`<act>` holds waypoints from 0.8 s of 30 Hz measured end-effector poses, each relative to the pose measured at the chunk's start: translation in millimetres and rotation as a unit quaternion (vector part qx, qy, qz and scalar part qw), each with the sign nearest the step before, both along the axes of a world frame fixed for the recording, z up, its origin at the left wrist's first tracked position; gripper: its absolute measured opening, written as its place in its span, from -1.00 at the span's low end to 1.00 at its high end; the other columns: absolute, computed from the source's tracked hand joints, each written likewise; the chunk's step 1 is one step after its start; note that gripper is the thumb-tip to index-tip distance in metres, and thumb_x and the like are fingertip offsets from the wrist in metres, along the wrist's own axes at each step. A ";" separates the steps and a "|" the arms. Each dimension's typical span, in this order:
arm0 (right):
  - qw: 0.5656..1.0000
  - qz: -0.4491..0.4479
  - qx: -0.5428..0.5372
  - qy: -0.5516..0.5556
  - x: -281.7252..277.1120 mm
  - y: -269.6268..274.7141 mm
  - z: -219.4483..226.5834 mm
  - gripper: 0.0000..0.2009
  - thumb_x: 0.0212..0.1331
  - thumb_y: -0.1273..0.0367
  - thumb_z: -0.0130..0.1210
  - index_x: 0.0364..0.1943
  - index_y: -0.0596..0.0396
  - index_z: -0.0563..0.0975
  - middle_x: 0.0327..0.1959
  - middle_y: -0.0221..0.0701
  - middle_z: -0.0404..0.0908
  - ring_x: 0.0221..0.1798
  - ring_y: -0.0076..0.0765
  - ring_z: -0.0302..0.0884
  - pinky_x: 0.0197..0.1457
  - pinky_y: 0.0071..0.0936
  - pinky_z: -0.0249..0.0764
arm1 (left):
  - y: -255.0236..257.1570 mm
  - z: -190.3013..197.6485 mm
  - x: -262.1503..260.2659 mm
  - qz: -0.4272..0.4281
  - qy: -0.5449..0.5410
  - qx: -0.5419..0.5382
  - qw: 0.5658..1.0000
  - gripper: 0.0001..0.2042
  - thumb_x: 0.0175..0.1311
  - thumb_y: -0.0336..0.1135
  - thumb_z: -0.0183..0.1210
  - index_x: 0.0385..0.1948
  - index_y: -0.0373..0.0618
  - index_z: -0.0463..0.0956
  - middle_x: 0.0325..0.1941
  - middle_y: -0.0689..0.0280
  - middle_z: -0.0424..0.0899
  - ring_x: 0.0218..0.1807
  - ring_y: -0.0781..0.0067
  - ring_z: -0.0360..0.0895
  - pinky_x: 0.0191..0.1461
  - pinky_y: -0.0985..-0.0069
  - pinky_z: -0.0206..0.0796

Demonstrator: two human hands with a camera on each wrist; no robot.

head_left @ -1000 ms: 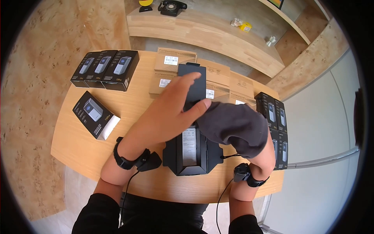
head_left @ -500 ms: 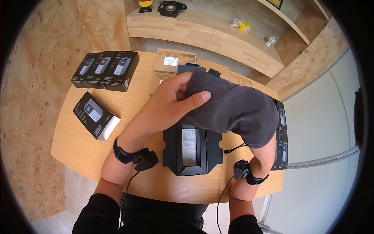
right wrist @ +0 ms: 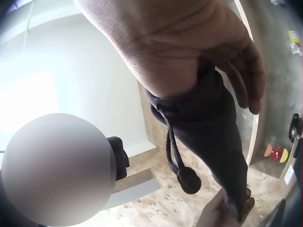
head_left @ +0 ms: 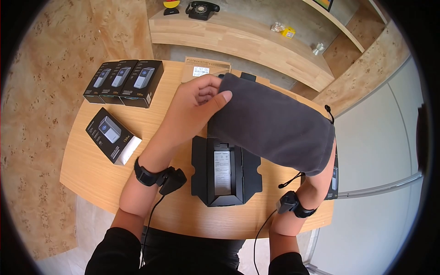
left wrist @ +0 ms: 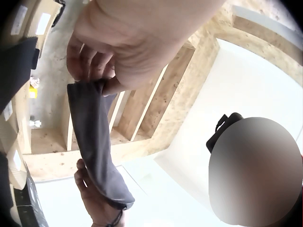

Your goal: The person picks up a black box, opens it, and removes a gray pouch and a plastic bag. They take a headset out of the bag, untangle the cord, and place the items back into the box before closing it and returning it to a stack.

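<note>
A dark grey drawstring pouch (head_left: 275, 121) is stretched out flat between both hands, above the table. My left hand (head_left: 195, 103) pinches its far-left corner between thumb and fingers. At the pouch's right end my right hand (right wrist: 203, 42) holds the mouth, its thumb tucked into the opening and its fingers outside; the head view hides most of this hand behind the cloth. A black cord with a round toggle (right wrist: 189, 180) dangles from the mouth. Below the pouch lies an unfolded black box (head_left: 201, 172) with a white printed panel (head_left: 222, 172) inside.
Three black boxes marked 130W (head_left: 142, 82) stand at the back left, and another black box (head_left: 110, 133) with a white end lies nearer. Brown cartons (head_left: 201, 68) line the back edge. More black boxes (head_left: 333, 181) are at the right, partly hidden by the pouch and arm.
The pouch has gone from bunched around the right hand to spread out flat. My left hand has closed on its corner and moved slightly back; the right hand has shifted right.
</note>
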State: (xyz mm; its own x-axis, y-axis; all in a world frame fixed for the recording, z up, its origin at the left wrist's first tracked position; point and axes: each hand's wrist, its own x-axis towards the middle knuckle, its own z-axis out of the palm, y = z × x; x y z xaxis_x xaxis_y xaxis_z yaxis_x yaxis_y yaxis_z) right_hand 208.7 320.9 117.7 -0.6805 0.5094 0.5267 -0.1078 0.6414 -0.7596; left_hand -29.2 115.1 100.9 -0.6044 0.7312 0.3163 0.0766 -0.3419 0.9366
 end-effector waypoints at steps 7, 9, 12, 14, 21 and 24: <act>0.983 0.076 -0.153 0.074 -13.9 -10.6 18.1 -0.86 0.37 0.48 0.26 -0.06 0.15 0.59 0.04 -0.42 0.69 0.01 -0.54 0.57 0.17 -0.54 0.45 | 1.9 -3.5 -11.0 0.109 -0.009 0.082 0.991 -0.85 0.53 -0.42 0.22 -0.01 -0.27 0.58 -0.19 0.37 0.75 -0.15 0.72 0.65 -0.04 0.71 0.47; 0.986 0.008 -0.136 0.097 -19.5 -22.7 30.7 -0.93 0.44 0.46 0.22 -0.14 0.09 0.55 0.05 -0.41 0.69 0.05 -0.52 0.56 0.22 -0.56 0.40 | -0.5 -3.1 -18.9 0.160 0.008 0.091 0.983 -0.85 0.55 -0.42 0.20 0.01 -0.26 0.57 -0.19 0.37 0.74 -0.15 0.73 0.65 -0.06 0.72 0.47; 0.980 -0.045 -0.148 0.127 -18.3 -17.8 29.6 -0.91 0.50 0.40 0.17 -0.16 0.07 0.52 -0.09 -0.43 0.68 -0.05 -0.57 0.56 0.15 -0.59 0.43 | -0.8 -16.3 -42.1 0.261 0.050 0.081 0.961 -0.81 0.56 -0.38 0.19 0.04 -0.26 0.54 -0.21 0.36 0.74 -0.17 0.70 0.65 -0.11 0.67 0.47; 0.978 -0.055 -0.144 0.140 -14.5 -8.1 24.0 -0.91 0.54 0.38 0.13 -0.15 0.09 0.52 -0.14 -0.41 0.67 -0.12 -0.58 0.62 0.07 -0.53 0.57 | 0.7 -29.4 -59.9 0.338 0.087 0.063 0.935 -0.80 0.56 -0.36 0.19 0.05 -0.27 0.53 -0.24 0.36 0.74 -0.19 0.69 0.64 -0.14 0.66 0.47; 0.982 -0.011 -0.178 0.058 -21.4 -34.2 33.3 -0.91 0.53 0.41 0.16 -0.15 0.10 0.50 -0.30 -0.52 0.64 -0.19 -0.67 0.57 -0.09 -0.69 0.45 | -2.5 -46.2 -68.3 0.507 0.322 -0.116 0.792 -0.62 0.33 -0.47 0.23 0.19 -0.17 0.51 0.22 -0.06 0.47 0.14 0.07 0.51 0.22 0.24 0.40; 0.986 0.018 -0.168 -0.012 -24.2 -35.7 28.5 -0.92 0.50 0.46 0.17 -0.15 0.13 0.50 -0.27 -0.47 0.69 -0.15 -0.64 0.64 -0.05 -0.65 0.51 | -8.4 -23.4 -46.8 0.269 0.245 -0.098 0.926 -0.62 0.32 -0.45 0.28 0.18 -0.14 0.55 0.14 0.10 0.58 0.09 0.21 0.59 0.21 0.28 0.43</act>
State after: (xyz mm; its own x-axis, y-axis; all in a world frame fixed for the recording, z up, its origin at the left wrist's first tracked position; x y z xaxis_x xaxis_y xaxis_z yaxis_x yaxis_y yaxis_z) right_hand 184.5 285.2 146.1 -0.7111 0.6279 0.3163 -0.1054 0.3495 -0.9310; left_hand -76.0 106.7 77.5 -0.7167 0.4383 0.5425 0.6190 0.0414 0.7843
